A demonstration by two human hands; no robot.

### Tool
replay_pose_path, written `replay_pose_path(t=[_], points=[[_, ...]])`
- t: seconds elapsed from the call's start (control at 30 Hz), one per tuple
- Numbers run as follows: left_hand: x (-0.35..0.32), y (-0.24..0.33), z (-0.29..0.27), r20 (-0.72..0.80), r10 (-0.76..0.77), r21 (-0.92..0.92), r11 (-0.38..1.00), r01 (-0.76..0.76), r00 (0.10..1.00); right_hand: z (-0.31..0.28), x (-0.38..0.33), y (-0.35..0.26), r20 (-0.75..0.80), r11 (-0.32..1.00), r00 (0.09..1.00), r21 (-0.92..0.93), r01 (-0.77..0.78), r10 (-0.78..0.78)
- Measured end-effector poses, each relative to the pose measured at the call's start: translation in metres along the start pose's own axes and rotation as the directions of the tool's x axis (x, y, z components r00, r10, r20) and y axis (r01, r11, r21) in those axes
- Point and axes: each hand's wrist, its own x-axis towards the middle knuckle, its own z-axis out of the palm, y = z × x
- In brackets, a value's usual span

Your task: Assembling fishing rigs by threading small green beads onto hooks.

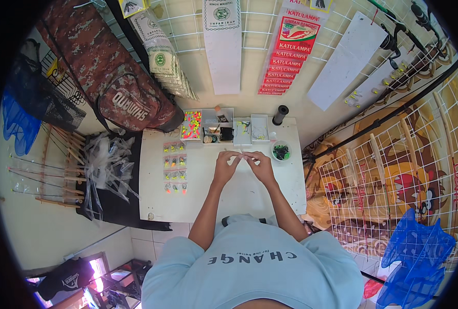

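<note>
Hands (226,164) (262,167) in fingertip pinches, contents unclear

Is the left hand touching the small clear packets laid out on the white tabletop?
Apart. The head view shows it: a strip of white tabletop lies between the left hand and the packets.

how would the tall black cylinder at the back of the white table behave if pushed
The tall black cylinder would probably tip if pushed high up, being upright and taller than wide. Once down, its round side may let it roll across the white table. It looks stiff, judging by its straight sides.
</note>
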Motion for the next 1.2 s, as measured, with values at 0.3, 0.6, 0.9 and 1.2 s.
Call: replay_pose_path(t=[0.3, 0.6, 0.9, 1.2], points=[[-0.004, 0.001, 0.004, -0.027, 0.001, -0.018, 1.000, -0.002, 1.000, 0.001, -0.002, -0.003, 0.014, 0.991, 0.999, -0.127, 0.038, -0.037], [-0.004, -0.004, 0.004, -0.033, 0.000, 0.042, 0.999, 0.001, 0.999, 0.005, -0.004, -0.012, 0.030, 0.971, 0.997, -0.226, 0.076, -0.071], [-0.005, 0.005, 0.003, -0.044, -0.034, -0.008, 0.999, 0.034, 0.998, 0.000, -0.006, -0.012, 0.078, 0.961, 0.989, -0.238, 0.143, -0.128], [-0.005, 0.001, 0.004, -0.031, 0.067, 0.081, 0.995, -0.065, 0.997, 0.001, -0.006, -0.009, 0.061, 0.979, 0.994, -0.180, 0.097, -0.087]])
